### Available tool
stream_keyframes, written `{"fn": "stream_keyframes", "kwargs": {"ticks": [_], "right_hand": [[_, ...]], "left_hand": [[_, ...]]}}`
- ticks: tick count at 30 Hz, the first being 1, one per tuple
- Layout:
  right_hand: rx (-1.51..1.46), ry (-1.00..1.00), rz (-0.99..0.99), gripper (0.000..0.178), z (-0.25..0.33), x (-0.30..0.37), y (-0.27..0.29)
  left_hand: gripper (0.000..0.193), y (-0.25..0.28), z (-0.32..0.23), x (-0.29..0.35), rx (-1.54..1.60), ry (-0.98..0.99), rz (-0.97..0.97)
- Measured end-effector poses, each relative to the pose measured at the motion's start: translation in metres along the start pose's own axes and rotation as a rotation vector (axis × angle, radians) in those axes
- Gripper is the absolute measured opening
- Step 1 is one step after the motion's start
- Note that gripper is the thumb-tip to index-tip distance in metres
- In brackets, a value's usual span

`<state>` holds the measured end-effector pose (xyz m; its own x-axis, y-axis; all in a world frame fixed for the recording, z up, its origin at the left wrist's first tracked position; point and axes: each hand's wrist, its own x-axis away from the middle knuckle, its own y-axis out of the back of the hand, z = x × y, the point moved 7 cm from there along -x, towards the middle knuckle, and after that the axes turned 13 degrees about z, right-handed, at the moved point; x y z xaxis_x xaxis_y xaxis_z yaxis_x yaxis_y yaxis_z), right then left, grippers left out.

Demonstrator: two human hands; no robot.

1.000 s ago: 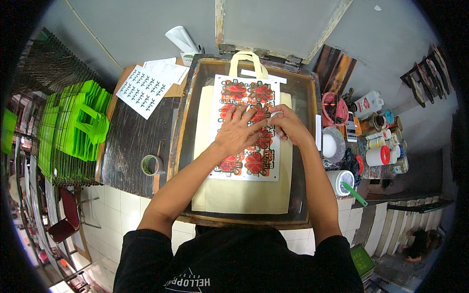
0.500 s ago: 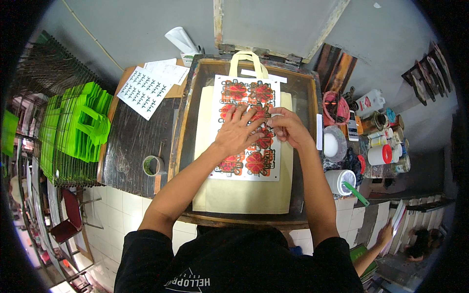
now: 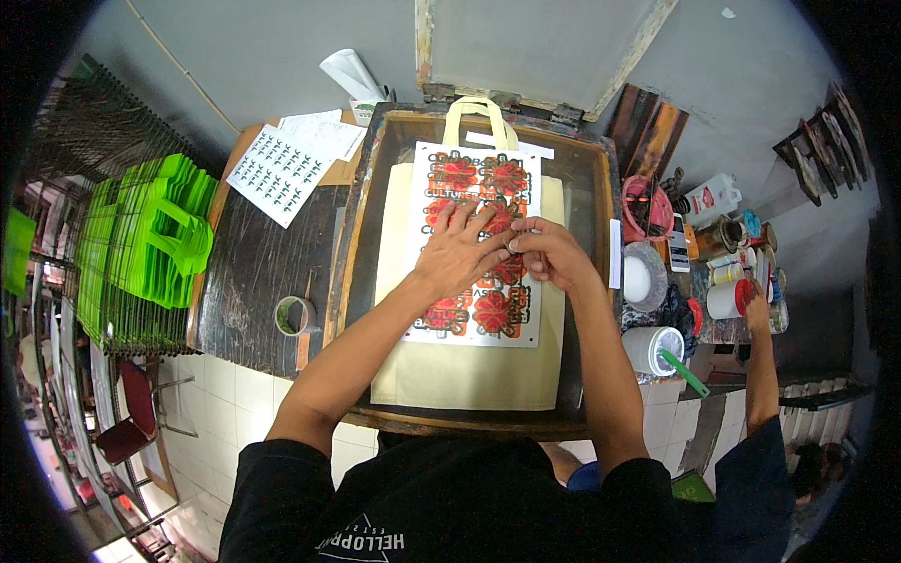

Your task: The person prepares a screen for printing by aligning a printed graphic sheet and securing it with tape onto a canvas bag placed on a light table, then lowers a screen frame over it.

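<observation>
A white sheet with a red, orange and black printed design (image 3: 469,324) lies on a cream tote bag (image 3: 460,380). My left hand (image 3: 458,255) rests flat on the sheet's middle, its fingers spread and holding nothing. Beside it, my right hand (image 3: 556,255) is over the sheet's right edge, thumb and index finger pinched together close to my left fingertips. Something small and shiny seems to be between them, too small to name. The bag's cream handles (image 3: 481,105) stretch beyond the sheet's far edge. Beneath the bag is a dark board with a wooden frame (image 3: 349,281).
On the left bench are a tape roll (image 3: 295,316), printed papers (image 3: 282,174) and a rack of green bags (image 3: 155,235). To the right stand a white tub (image 3: 648,352) with a green-handled tool (image 3: 685,373), and several jars. A co-worker's hand (image 3: 754,305) touches a red-lidded jar (image 3: 725,302).
My right fingers have drawn together into a pinch near my left hand, which stays put. At the right, a co-worker's arm now reaches the red-lidded jar; earlier a hand there held papers.
</observation>
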<state>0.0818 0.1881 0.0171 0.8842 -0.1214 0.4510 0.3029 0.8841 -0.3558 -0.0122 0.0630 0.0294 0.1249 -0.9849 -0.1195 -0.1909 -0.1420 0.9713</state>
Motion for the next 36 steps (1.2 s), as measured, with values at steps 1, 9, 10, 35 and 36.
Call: {"fn": "stream_keyframes", "kwargs": {"ticks": [1, 9, 10, 35, 36], "right_hand": [[-0.011, -0.005, 0.005, 0.045, -0.001, 0.0, -0.001], [0.117, 0.216, -0.085, 0.04, 0.004, -0.002, 0.011], [0.197, 0.257, -0.117, 0.039, 0.008, -0.001, 0.012], [1.229, 0.702, -0.503, 0.048, 0.023, 0.033, -0.016], [1.26, 0.692, -0.457, 0.043, 0.023, 0.03, -0.016]], "left_hand": [[0.041, 0.0, 0.0, 0.0, -0.003, -0.001, -0.006], [0.038, -0.002, 0.0, -0.001, 0.012, 0.003, 0.035], [0.038, -0.001, 0.0, 0.0, 0.012, 0.004, 0.037], [0.038, -0.002, 0.001, 0.001, 0.003, -0.01, -0.002], [0.038, -0.002, 0.001, 0.001, 0.0, -0.007, 0.003]]}}
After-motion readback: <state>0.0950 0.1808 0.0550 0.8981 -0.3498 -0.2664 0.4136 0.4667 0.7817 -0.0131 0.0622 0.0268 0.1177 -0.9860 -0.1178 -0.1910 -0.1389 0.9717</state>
